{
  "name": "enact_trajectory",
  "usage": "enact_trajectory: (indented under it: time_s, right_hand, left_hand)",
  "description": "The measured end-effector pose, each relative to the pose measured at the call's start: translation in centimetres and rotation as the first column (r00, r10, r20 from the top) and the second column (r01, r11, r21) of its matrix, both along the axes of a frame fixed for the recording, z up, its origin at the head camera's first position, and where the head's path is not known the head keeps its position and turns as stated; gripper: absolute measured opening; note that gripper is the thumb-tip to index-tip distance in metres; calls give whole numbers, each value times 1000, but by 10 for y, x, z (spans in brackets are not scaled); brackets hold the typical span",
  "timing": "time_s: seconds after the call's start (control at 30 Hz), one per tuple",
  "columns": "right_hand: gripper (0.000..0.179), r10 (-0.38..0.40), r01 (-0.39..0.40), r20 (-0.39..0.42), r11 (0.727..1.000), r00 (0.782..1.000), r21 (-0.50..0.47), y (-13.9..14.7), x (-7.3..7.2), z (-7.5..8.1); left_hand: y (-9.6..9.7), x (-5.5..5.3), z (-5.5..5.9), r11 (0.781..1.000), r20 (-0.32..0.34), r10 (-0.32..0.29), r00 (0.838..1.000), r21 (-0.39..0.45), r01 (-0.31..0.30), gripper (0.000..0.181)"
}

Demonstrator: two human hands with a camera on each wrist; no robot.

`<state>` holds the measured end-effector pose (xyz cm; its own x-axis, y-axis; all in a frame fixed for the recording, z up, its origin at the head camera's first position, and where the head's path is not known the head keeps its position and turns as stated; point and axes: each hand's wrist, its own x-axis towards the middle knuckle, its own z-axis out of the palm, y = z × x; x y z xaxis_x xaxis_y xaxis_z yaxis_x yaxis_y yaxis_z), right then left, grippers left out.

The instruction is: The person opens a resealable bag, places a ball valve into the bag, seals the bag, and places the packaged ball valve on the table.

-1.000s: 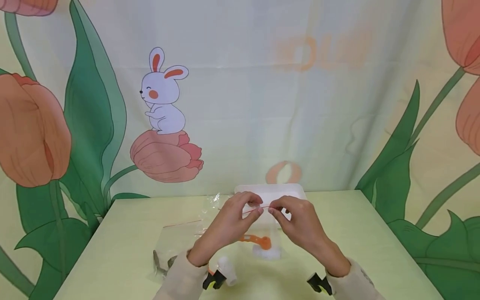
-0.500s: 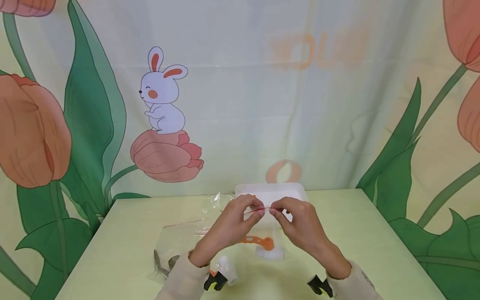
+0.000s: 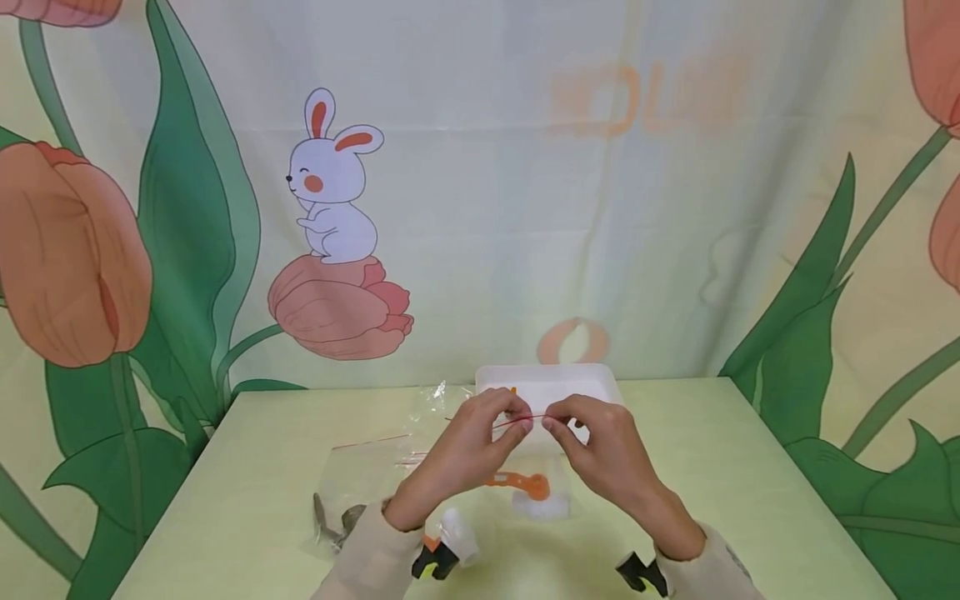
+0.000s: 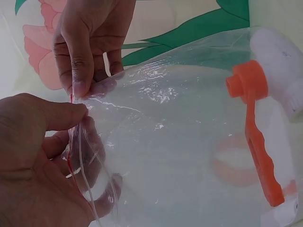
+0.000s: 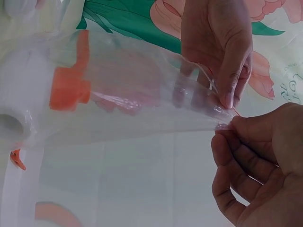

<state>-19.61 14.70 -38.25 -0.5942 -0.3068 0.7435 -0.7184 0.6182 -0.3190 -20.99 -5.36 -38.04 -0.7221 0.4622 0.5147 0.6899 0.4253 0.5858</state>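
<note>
Fingers (image 4: 61,116) of the left hand (image 3: 483,429): pinching the red-lined edge (image 4: 70,163) of a clear bag (image 4: 180,113), the thumb lying in front and other fingers showing through the film.
Fingers of the right hand (image 3: 600,429): gripping the same edge just beside the left thumb, toward the upper left of the left wrist view.
Clear bag: hanging from both hands, low in the centre of the head view; whether its seal is gaping or closed, I cannot tell.
Orange handle (image 4: 253,125): appearing inside the bag, on the right of the left wrist view, close to a rounded white piece (image 4: 279,61).
White tray (image 3: 600,379): standing behind the hands, centre of the head view.
Second bag (image 3: 360,471): lying on the tabletop (image 3: 720,517), lower left, near a white tube (image 3: 460,537).
Slipping risk: slick film could be sliding out of such a small pinch, dropping the load.
Tearing risk: uneven pulling could be stretching or splitting the edge.
Spilling risk: with the mouth parted and the bag tipping, loose pieces could be tumbling out.
</note>
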Motion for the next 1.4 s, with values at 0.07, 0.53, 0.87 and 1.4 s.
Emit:
enact_trajectory:
  time_s: [0.07,0.53,0.87,1.4]
  right_hand:
    - [7,-3,3,12,1000,1000,-1,-1,0,0]
    - [5,34,-31,61,999,998,-36,-7,-1,-2]
    - [3,32,-32,20,999,999,-25,-3,-1,-3]
    - [11,39,-39,-13,998,999,-38,0,-1,-2]
  left_hand:
    - [0,1,0,1000,-4,5,1000,-6,-5,4]
    - [-1,2,0,999,36,5,999,33,-6,8]
    - [-12,2,1,1000,3,18,1000,10,-18,7]
    - [-14,4,3,1000,-5,19,1000,-23,-19,8]
